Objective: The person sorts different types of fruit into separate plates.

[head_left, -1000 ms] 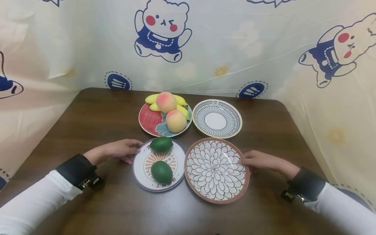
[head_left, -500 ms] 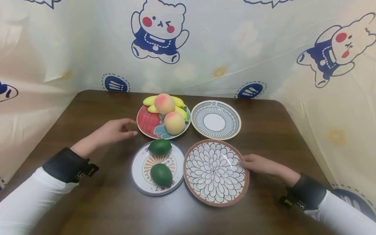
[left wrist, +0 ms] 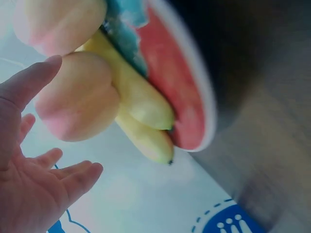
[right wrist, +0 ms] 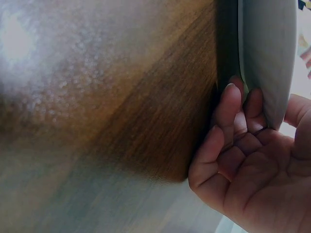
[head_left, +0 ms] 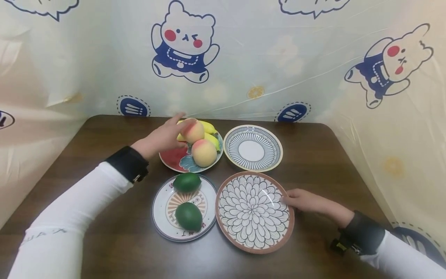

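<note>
In the head view my left hand (head_left: 163, 135) is over the red-and-teal plate (head_left: 170, 158) at the back left. Its fingers are spread around the upper peach (head_left: 195, 132). The left wrist view shows the thumb over that peach (left wrist: 77, 97) and the other fingers apart from it. A second peach (head_left: 204, 153) and yellow bananas (head_left: 209, 128) lie on the same plate. My right hand (head_left: 306, 200) pinches the edge of the brown-rimmed plate (head_left: 256, 249) with a petal pattern, thumb above. In the right wrist view curled fingers (right wrist: 228, 104) sit under its rim.
A white plate (head_left: 159, 215), apparently stacked on another, holds two dark green avocado-like fruits (head_left: 188, 217) at the front left. Behind the petal plate stands a blue-striped shallow dish (head_left: 251, 151). A printed curtain (head_left: 244, 58) hangs behind the brown table (head_left: 115, 217).
My left hand has left the edge of the white plate and moved up and right to the upper peach. The right hand keeps its hold on the petal plate. The head view has shifted slightly.
</note>
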Motion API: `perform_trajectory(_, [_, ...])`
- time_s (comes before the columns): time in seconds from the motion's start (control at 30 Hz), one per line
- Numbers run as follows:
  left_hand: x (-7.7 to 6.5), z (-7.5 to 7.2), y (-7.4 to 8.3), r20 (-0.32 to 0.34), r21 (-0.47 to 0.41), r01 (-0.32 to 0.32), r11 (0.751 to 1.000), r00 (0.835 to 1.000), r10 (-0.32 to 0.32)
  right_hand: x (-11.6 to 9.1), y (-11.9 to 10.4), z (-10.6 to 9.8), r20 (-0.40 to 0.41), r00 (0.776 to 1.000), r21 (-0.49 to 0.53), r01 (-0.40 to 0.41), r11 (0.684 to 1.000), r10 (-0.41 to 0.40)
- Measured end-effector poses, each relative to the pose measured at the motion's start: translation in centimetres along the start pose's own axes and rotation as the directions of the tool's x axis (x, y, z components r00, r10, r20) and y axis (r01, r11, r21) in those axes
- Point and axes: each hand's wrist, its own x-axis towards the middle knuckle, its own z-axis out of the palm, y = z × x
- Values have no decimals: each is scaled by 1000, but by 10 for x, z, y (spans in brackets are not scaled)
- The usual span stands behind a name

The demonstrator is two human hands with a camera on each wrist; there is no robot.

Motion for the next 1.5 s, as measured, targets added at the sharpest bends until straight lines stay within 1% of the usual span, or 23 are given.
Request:
perform_trajectory(0.1, [17, -2, 1, 29, 11, 10, 1000, 1000, -10, 0, -1, -1, 5, 1000, 15, 4, 1000, -4])
perform_trajectory(0.2, [28, -1, -1, 71, 11, 1, 1000, 997, -2, -1, 0, 2, 21, 1000, 35, 22, 999, -23])
perform_trajectory(0.27, [32, 1, -1, 91, -7, -7, 1000, 996, 8, -3, 1, 4, 27, 999, 40, 34, 999, -35])
perform_trajectory(0.37, [33, 3, 0, 88, -24, -22, 999, 996, 24, -5, 2, 5, 24, 999, 42, 42, 998, -43])
perform_trajectory(0.53, [29, -1, 1, 34, -15, -42, 999, 999, 42, -4, 1, 2, 15, 1000, 36, 26, 999, -26])
perform_trajectory(0.6, [25, -6, 2, 5, -15, -49, 999, 999, 49, -3, 1, 2, 19, 999, 33, 26, 999, -27])
perform_trajectory(0.67, [22, -15, 5, -33, -20, -65, 998, 997, 65, -2, 0, 1, 19, 999, 26, 28, 999, -28])
perform_trajectory(0.77, [18, -31, 17, -89, -29, -101, 995, 991, 98, -2, -2, 0, 16, 999, 14, 29, 999, -30])
perform_trajectory(0.83, [14, -39, 33, -125, -4, -138, 990, 983, 137, -3, -2, 0, 10, 1000, 9, 26, 1000, -26])
perform_trajectory(0.87, [11, -42, 44, -142, 1, -169, 986, 976, 167, -3, -2, 0, 9, 1000, 9, 26, 1000, -26])
perform_trajectory(0.93, [7, -41, 67, -153, 24, -245, 969, 957, 246, -5, -1, 1, 7, 1000, 11, 26, 1000, -26])
perform_trajectory(0.97, [4, -38, 80, -145, 27, -299, 954, 943, 300, -5, -1, 1, 7, 1000, 13, 25, 1000, -25])
perform_trajectory(1.0, [2, -33, 94, -126, 34, -357, 933, 925, 358, -6, 0, 2, 7, 1000, 14, 27, 1000, -27])
perform_trajectory(1.03, [-1, -25, 107, -91, 32, -413, 910, 905, 415, -6, 1, 2, 6, 1000, 15, 25, 1000, -26])
perform_trajectory(1.07, [-3, -16, 120, -40, 18, -464, 886, 885, 464, -7, 1, 3, 5, 1000, 16, 24, 1000, -24])
perform_trajectory(1.13, [-8, 3, 142, 85, 0, -539, 843, 840, 537, -7, 2, 4, 3, 1000, 18, 21, 1000, -22])
perform_trajectory(1.2, [-12, 23, 158, 218, -7, -577, 816, 796, 565, -7, 3, 4, -3, 1000, 13, 19, 1000, -19])
perform_trajectory(1.27, [-16, 39, 168, 324, -2, -591, 807, 763, 559, -6, 3, 5, 0, 1000, 13, 20, 1000, -20])
perform_trajectory(1.3, [-16, 46, 171, 360, 4, -591, 806, 753, 551, -6, 3, 5, 3, 1000, 14, 19, 1000, -19])
perform_trajectory(1.33, [-17, 52, 172, 389, 9, -588, 809, 747, 539, -5, 3, 5, 3, 1000, 12, 18, 1000, -18])
perform_trajectory(1.37, [-17, 57, 173, 410, 14, -583, 812, 744, 527, -4, 4, 5, 3, 1000, 12, 19, 1000, -19])
perform_trajectory(1.4, [-16, 61, 173, 421, 17, -581, 814, 743, 521, -4, 4, 4, 4, 1000, 12, 13, 1000, -13])
perform_trajectory(1.5, [-14, 68, 171, 438, 8, -562, 827, 746, 502, -3, 2, 3, 2, 1000, 15, 4, 1000, -4])
